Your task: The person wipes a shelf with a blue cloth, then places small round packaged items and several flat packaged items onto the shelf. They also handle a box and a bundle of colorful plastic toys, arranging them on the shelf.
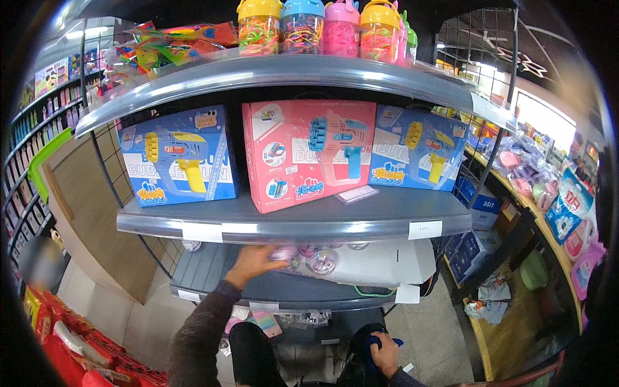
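Observation:
My left hand point(255, 265) reaches onto the lower shelf point(208, 275), its fingers closed around a small pink and clear item point(283, 253), blurred and partly hidden under the shelf above. Beside it, several round clear containers with pink and purple contents, one of them a clear ball-like container point(323, 261), sit in a white cardboard tray point(372, 263). My right hand point(384, 352) rests by my right knee with a blue cloth point(397, 342) in its grasp.
Boxed bubble guns, one in a pink box point(271, 159), stand on the middle shelf point(300, 213). Lidded jars of coloured bands point(302, 29) stand above. A wooden counter point(556, 232) with packaged goods curves along the right; red packages point(92, 348) lie lower left.

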